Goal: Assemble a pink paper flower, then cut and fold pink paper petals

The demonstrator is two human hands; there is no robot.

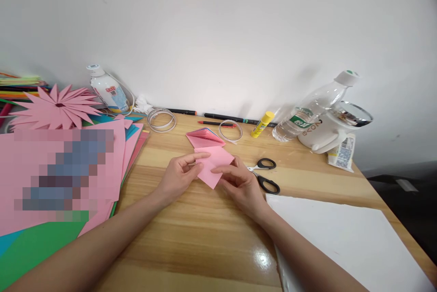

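Note:
A small square of pink paper is held up between my two hands, over the middle of the wooden table. My left hand pinches its left edge between thumb and fingers. At its right corner, the fingers of my right hand are closed on the sheet. Just behind the paper lies a stack of folded pink pieces, partly hidden by it. Black-handled scissors rest beside my right hand, their blades mostly covered by it.
Pink and green sheets and a pink paper star cover the left. Tape rolls, pens, a yellow glue stick, a water bottle and a white mug stand along the wall. A white board lies front right.

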